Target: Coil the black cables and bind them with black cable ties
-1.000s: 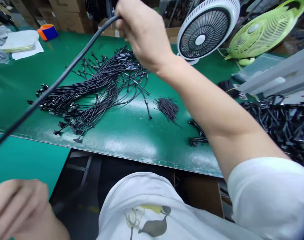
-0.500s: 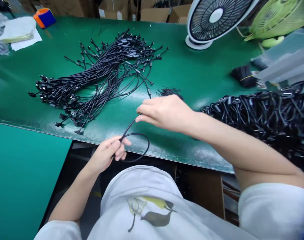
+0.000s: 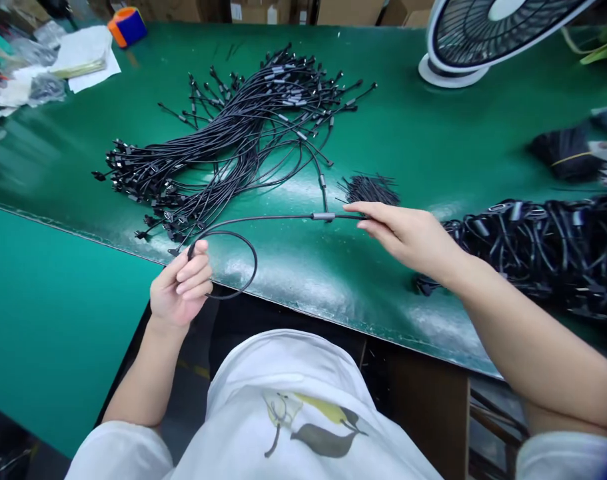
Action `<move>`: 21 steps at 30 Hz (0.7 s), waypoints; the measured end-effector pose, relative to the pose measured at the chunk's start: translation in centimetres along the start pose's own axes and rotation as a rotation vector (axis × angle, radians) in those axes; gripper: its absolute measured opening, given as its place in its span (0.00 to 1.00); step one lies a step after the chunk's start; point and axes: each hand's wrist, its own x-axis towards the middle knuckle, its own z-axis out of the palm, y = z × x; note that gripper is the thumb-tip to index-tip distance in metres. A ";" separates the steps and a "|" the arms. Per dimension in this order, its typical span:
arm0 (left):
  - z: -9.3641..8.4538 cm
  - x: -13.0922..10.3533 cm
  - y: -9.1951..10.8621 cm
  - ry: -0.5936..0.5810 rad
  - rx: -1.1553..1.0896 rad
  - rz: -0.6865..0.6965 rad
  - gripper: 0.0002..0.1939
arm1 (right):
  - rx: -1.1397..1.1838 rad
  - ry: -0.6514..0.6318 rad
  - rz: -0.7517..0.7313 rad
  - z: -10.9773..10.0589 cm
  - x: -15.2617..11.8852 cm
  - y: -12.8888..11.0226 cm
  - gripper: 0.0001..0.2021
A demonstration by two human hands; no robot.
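Observation:
A black cable [image 3: 263, 219] runs between my two hands, with a grey sleeve [image 3: 323, 217] near its right end. My left hand [image 3: 183, 283] is closed on the cable at the table's front edge, and a loop of it hangs to the right of the fingers. My right hand [image 3: 408, 233] pinches the other end between thumb and fingers, its tip hidden there. Just beyond that hand lies a small pile of short black ties [image 3: 370, 189]. Behind the stretched cable rests a large bunch of similar black cables [image 3: 238, 127] with connectors at their ends.
Coiled black cables [image 3: 533, 253] are heaped at the right. A white fan [image 3: 453, 72] stands at the back. A banded black bundle [image 3: 566, 153] lies far right. Papers [image 3: 86, 57] and an orange-and-blue tape roll [image 3: 127, 27] sit back left. Cardboard boxes [image 3: 350, 12] stand behind the green table [image 3: 463, 147].
My hands have moved apart, drawing the cable out straighter, and its grey sleeve now shows. A loop still hangs by my left hand. The view has shifted left.

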 end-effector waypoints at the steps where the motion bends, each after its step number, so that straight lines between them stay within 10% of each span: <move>1: -0.1 0.2 0.0 0.027 0.053 0.029 0.11 | -0.046 0.012 -0.016 -0.1 -0.3 -0.6 0.18; 9: 1.3 1.6 -5.9 -0.009 0.848 0.096 0.14 | 0.099 -0.580 -0.385 0.1 -1.3 -10.3 0.10; 14: 2.3 0.8 -6.9 -0.289 0.856 -0.013 0.13 | 0.585 -0.190 -0.184 1.1 2.0 -10.0 0.09; 17: 2.4 1.3 -6.5 -0.231 0.494 0.031 0.12 | 1.047 0.034 0.075 3.6 2.6 -9.5 0.16; 21: 2.3 2.2 -7.4 -0.062 0.394 -0.081 0.16 | 1.599 0.005 0.468 6.9 2.1 -11.1 0.21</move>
